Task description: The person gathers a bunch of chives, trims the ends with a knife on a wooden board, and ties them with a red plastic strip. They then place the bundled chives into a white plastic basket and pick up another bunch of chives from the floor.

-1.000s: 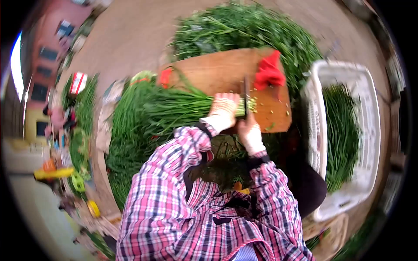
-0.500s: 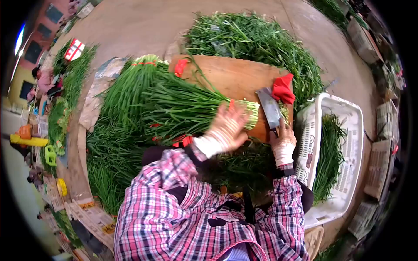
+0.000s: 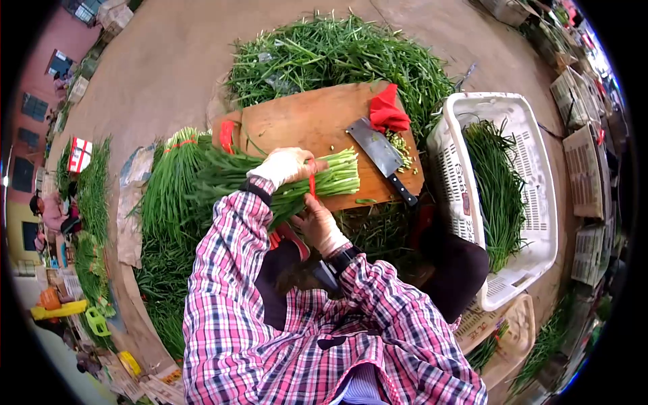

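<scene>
A bunch of garlic chives lies across the wooden board, its pale cut ends pointing right. My left hand is closed over the top of it, beside the red band around the stalks. From below, my right hand grips the bunch by that band, thumb and fingers against the stalks; some fingers are hidden. On the board's right side rests a cleaver with a black handle, touched by neither hand. Small chopped stalk ends lie beside its blade.
Another tied bunch lies left of the board, above loose greens. A heap of greens sits behind. Red cloth lies on the board's corner. At right stands a white plastic crate holding greens.
My right hand has left the cleaver and moved left to the bunch. My left hand has gone from spread over the stalks to closed around them. The view has shifted.
</scene>
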The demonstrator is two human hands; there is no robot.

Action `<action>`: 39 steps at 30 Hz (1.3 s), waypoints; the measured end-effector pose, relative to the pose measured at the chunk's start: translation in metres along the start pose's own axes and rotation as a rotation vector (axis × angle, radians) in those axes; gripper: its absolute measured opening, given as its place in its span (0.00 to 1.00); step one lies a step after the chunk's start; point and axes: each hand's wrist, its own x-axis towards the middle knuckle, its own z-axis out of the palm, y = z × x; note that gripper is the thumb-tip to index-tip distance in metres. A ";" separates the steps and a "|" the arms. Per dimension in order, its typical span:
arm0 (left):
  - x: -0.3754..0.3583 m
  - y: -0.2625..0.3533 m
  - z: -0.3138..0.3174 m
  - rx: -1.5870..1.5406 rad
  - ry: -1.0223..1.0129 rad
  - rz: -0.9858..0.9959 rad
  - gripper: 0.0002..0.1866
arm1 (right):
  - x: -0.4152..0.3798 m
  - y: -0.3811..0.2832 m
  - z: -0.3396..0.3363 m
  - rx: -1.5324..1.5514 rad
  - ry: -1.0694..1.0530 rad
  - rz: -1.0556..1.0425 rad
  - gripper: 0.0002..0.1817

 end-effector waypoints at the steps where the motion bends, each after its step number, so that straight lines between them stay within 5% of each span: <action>1: -0.011 0.005 -0.003 0.027 0.025 0.017 0.42 | -0.006 -0.002 0.007 0.013 -0.029 -0.013 0.24; 7: -0.140 0.049 -0.067 0.223 0.518 0.362 0.43 | -0.059 -0.041 0.094 -0.188 -0.207 -0.272 0.23; 12: -0.290 0.105 -0.092 0.564 1.090 0.241 0.48 | -0.104 -0.105 0.181 -0.561 -0.464 -0.733 0.24; 15: -0.321 0.085 -0.078 0.496 1.290 0.310 0.56 | -0.142 -0.136 0.218 -0.986 -0.416 -0.657 0.26; 18: -0.306 0.051 -0.047 0.030 1.288 0.521 0.56 | -0.154 -0.125 0.230 -0.924 -0.543 -0.700 0.29; 20: -0.294 0.041 -0.014 -0.565 1.145 0.666 0.52 | -0.156 -0.115 0.230 -1.004 -0.586 -0.759 0.34; 21: -0.286 0.042 0.005 -0.963 1.006 0.715 0.49 | -0.158 -0.110 0.231 -1.043 -0.607 -0.790 0.36; 22: -0.276 0.032 0.020 -0.977 1.069 0.795 0.40 | -0.154 -0.106 0.229 -1.101 -0.640 -0.846 0.37; 27: -0.248 0.015 0.089 -1.649 1.053 0.693 0.33 | -0.138 -0.089 0.181 -1.324 -0.706 -0.570 0.44; 30: -0.252 0.012 0.122 -1.826 0.976 0.509 0.31 | -0.141 -0.093 0.112 -1.839 -0.566 -0.516 0.42; 34: -0.249 -0.001 0.148 -1.981 1.105 0.466 0.32 | -0.164 -0.130 0.023 -2.156 -0.419 -0.007 0.25; 35: -0.247 -0.007 0.154 -1.998 1.136 0.432 0.33 | -0.158 -0.145 -0.013 -2.342 -0.406 -0.128 0.20; 37: -0.249 -0.010 0.162 -2.025 1.191 0.404 0.35 | -0.180 -0.170 -0.012 -2.717 -0.076 -0.040 0.17; 39: -0.252 -0.007 0.165 -2.023 1.244 0.376 0.36 | -0.181 -0.178 -0.020 -2.525 -0.014 -0.504 0.14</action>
